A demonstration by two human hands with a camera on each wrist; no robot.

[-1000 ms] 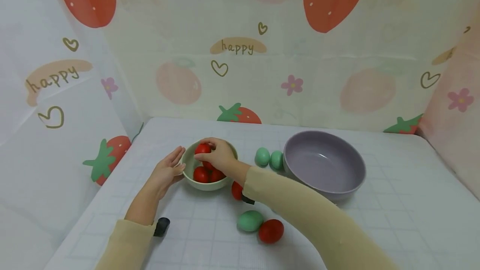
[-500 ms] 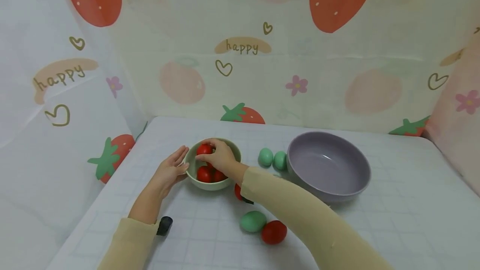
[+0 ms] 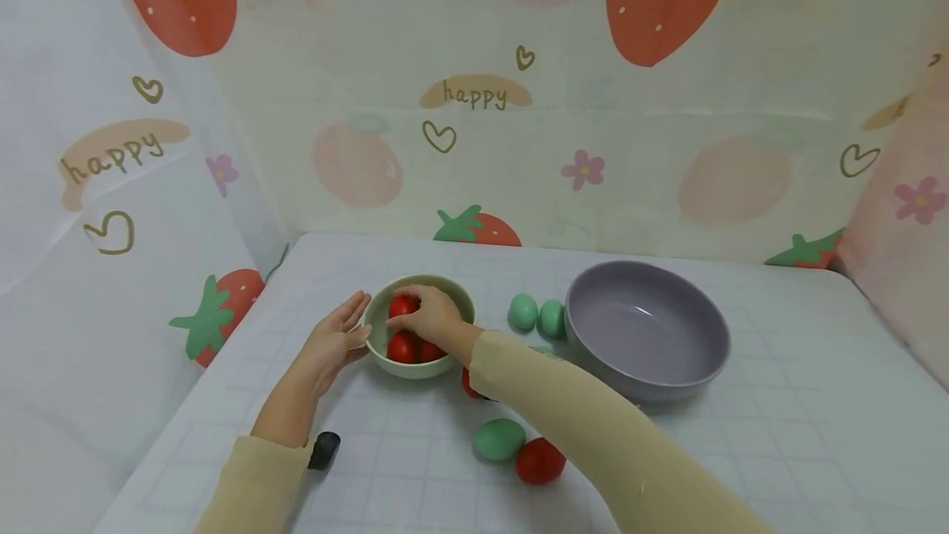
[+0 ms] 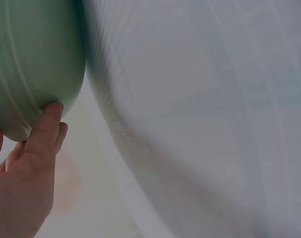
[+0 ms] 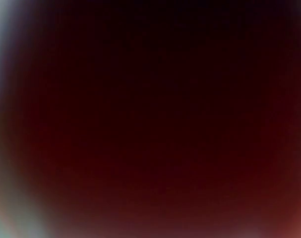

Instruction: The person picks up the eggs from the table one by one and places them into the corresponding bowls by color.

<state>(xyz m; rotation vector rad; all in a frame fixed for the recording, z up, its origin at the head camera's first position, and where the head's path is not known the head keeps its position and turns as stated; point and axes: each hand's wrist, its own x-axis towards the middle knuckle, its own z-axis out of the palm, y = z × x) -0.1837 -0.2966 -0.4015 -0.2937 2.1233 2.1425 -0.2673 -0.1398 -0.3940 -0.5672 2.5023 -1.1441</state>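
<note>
A pale green bowl (image 3: 380,343) holds several red eggs, one red egg (image 3: 403,348) lying near its front. With thumb and fingertips my right hand (image 3: 433,318) grips another red egg (image 3: 403,306), low inside the bowl at its left part. The right wrist view is filled by a dark red blur. My left hand (image 3: 332,343) rests against the outer left side of the bowl, fingers extended. In the left wrist view, the fingers (image 4: 45,126) of that hand press on the bowl's green wall (image 4: 46,59).
Right of the bowl stands a large purple bowl (image 3: 645,328), with two green eggs (image 3: 523,311) beside it. Nearer lie a green egg (image 3: 499,440) and a red egg (image 3: 539,461). My right sleeve (image 3: 563,402) partly covers another red egg (image 3: 470,386). A black object (image 3: 324,450) shows beside my left cuff.
My right hand has lowered slightly into the pale green bowl, still gripping the red egg. My left hand stays at the bowl's side. The head view has shifted slightly.
</note>
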